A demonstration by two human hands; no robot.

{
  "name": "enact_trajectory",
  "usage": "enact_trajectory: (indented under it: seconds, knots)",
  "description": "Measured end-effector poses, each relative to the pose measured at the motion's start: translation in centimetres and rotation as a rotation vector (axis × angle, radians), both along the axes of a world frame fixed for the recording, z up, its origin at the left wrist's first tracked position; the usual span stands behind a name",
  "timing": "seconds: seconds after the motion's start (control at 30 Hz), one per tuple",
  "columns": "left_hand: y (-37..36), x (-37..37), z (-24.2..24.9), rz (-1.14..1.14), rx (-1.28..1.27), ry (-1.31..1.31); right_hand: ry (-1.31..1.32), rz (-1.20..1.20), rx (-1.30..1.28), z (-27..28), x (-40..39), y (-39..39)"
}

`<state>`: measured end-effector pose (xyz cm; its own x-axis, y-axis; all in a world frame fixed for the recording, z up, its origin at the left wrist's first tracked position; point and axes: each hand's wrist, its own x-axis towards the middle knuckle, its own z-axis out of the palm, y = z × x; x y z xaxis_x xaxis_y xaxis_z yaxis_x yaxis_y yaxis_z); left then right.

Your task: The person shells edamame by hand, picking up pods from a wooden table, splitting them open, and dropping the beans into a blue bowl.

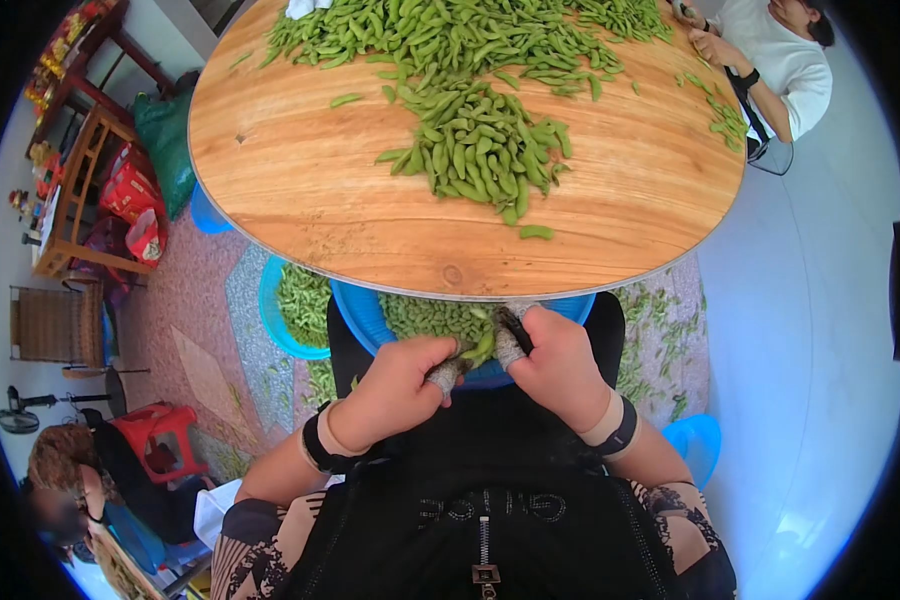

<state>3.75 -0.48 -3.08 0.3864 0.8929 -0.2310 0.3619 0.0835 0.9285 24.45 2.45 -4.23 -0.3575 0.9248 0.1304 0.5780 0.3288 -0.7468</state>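
Observation:
Between my two hands, above a blue basin on my lap, is a green soybean pod. My left hand pinches its lower left end, with grey wrapping on the fingers. My right hand is closed at the pod's other end, its thumb and finger wrapped in grey and black. Shelled green beans lie in the basin below. On the wooden table in front of me, a pile of soybean pods reaches toward my side, joined to a larger heap at the far side.
At my left a turquoise basket holds pods or shells. Green shells litter the floor at right. One person works at the table's far right; another person sits at lower left near a red stool.

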Motion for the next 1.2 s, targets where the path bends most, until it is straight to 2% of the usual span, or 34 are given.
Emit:
enact_trajectory:
  seconds: [0.1,0.2,0.3,0.37,0.4,0.47,0.57,0.7,0.77,0.8,0.87,0.9,0.97,1.0,1.07,1.1,1.17,1.2]
  knots:
    - [-0.2,-0.5,-0.3,-0.026,0.029,0.056,-0.134,0.088,0.018,-0.3,0.1,0.1]
    - [-0.5,-1.2,-0.1,0.014,-0.015,0.04,-0.12,0.153,-0.086,0.2,0.0,0.2]
    - [-0.7,-3.0,-0.1,0.062,-0.042,0.117,0.026,0.069,0.026,1.4,-0.1,0.9]
    - [-0.9,-5.3,-1.5,0.129,0.431,0.521,-0.011,-0.082,0.239,2.3,0.2,2.5]
    - [-1.1,-6.1,-2.1,0.127,0.426,0.524,-0.009,-0.083,0.234,2.5,0.3,3.5]
    - [-1.5,-7.5,-3.0,0.38,0.456,0.99,-0.186,-0.202,0.396,2.8,0.5,5.3]
    - [-2.0,-8.8,-3.4,0.342,0.467,1.006,-0.277,-0.186,0.409,1.5,0.8,6.8]
    - [-1.0,-8.1,-5.7,0.42,0.373,0.945,-0.356,-0.162,0.337,1.6,0.9,7.0]
    - [0.0,-8.4,-8.5,0.523,0.231,0.696,-0.347,-0.163,0.333,1.8,0.9,6.6]
    - [0.5,-9.0,-10.7,0.521,0.233,0.69,-0.352,-0.165,0.335,1.8,1.2,6.3]
    - [0.9,-10.3,-14.6,0.602,0.052,0.427,-0.223,-0.108,0.155,1.7,1.9,5.2]
    - [0.8,-9.9,-14.1,0.6,0.054,0.421,-0.228,-0.11,0.159,1.8,1.9,4.6]
    - [0.4,-8.7,-12.3,0.657,-0.181,0.094,0.102,-0.081,0.049,2.0,1.8,3.4]
    - [-0.1,-7.9,-11.7,0.651,-0.179,0.09,0.097,-0.087,0.053,1.8,2.1,3.0]
    - [-1.5,-6.7,-11.1,0.675,-0.273,0.041,0.231,0.014,-0.192,1.2,2.5,2.5]
    - [-1.9,-6.7,-11.2,0.679,-0.268,0.036,0.227,0.018,-0.187,1.8,2.4,2.3]
    - [-2.4,-6.9,-11.2,0.611,-0.349,0.02,0.387,-0.045,-0.67,3.4,1.9,1.8]
    - [-2.6,-6.7,-10.7,0.616,-0.347,0.018,0.384,-0.041,-0.669,3.1,1.9,1.6]
